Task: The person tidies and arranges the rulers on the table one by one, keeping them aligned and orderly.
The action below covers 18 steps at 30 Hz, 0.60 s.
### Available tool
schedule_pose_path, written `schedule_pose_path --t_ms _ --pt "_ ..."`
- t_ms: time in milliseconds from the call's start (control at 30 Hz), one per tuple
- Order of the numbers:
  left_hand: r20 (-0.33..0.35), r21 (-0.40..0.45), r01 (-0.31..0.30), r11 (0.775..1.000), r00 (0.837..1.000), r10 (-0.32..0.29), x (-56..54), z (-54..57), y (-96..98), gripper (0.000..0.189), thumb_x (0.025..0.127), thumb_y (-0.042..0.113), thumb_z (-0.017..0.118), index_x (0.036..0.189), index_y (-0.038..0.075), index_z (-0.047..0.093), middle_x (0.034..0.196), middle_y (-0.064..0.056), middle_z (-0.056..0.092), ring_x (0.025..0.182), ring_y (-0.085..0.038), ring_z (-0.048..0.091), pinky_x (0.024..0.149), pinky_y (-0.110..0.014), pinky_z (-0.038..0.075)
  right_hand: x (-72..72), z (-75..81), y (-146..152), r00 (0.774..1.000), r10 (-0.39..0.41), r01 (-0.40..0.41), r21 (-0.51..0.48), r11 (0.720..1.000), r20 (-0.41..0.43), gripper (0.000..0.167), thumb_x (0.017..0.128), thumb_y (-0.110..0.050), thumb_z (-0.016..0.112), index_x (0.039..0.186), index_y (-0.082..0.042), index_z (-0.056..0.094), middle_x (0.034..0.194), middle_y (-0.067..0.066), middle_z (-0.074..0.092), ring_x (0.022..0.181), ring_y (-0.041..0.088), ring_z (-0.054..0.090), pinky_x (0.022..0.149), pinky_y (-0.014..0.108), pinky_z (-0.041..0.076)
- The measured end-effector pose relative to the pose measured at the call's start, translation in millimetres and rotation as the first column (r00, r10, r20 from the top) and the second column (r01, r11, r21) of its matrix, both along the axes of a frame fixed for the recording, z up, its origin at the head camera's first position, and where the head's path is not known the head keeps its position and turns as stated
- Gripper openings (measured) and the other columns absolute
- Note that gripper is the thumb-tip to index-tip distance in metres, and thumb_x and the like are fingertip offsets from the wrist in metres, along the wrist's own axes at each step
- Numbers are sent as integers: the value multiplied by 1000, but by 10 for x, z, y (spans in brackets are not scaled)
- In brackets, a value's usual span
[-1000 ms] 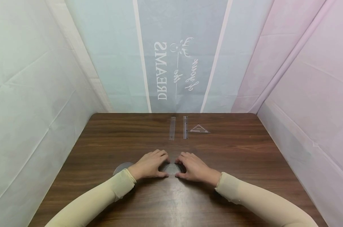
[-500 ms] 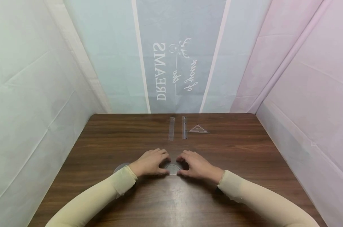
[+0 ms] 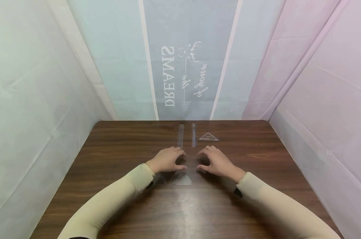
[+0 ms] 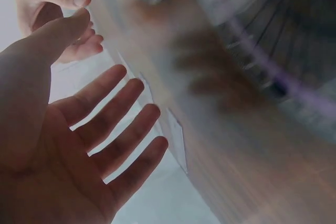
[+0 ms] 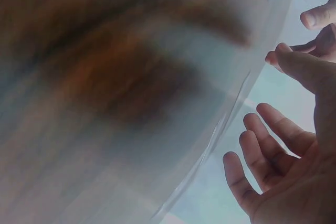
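A blue-grey backdrop [image 3: 186, 23] with white lettering [image 3: 169, 77] rises behind the wood-grain table [image 3: 243, 142], between pale side sheets [image 3: 25, 106].

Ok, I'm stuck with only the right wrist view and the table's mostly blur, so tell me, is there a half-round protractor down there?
Observer: Yes, the head view shows the half-round protractor on the table, on the near side of the right hand and the left hand.
Operator: My picture cuts the left hand off. Is it holding anything?
Observer: No, the left wrist view shows its palm bare and fingers spread.
Operator: And what's towards the far edge?
Observer: Two clear rulers, with a clear triangle to their right.
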State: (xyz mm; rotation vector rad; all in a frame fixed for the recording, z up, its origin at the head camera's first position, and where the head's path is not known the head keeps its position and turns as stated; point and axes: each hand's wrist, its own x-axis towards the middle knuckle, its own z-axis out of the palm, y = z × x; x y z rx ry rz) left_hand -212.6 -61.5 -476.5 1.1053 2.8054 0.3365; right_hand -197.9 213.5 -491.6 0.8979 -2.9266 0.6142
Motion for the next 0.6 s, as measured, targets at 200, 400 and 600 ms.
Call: schedule_pose_path --t_ms 200,400,600 --pt "25 2 -66 998 998 66 -259 35 122 57 98 54 76 140 16 68 140 -5 65 127 -27 63 103 -46 55 -184 -21 153 998 -64 64 -21 998 2 53 91 -39 89 130 -8 71 131 10 68 127 36 60 110 63 45" --pt "41 6 -93 996 995 93 -470 46 283 60 98 54 76 143 15 66 144 -5 64 130 -27 61 106 -44 53 -392 -47 278 990 -137 139 -34 990 38 56 92 -40 88 133 -7 70 132 13 66 127 37 57 109 61 46" --pt "61 1 -111 994 992 111 -639 33 506 63 98 55 76 145 15 64 147 -5 62 131 -28 60 105 -45 54 -583 -84 411 979 -195 199 -71 977 58 59 91 -38 88 136 -4 69 128 15 65 119 36 56 105 60 44"
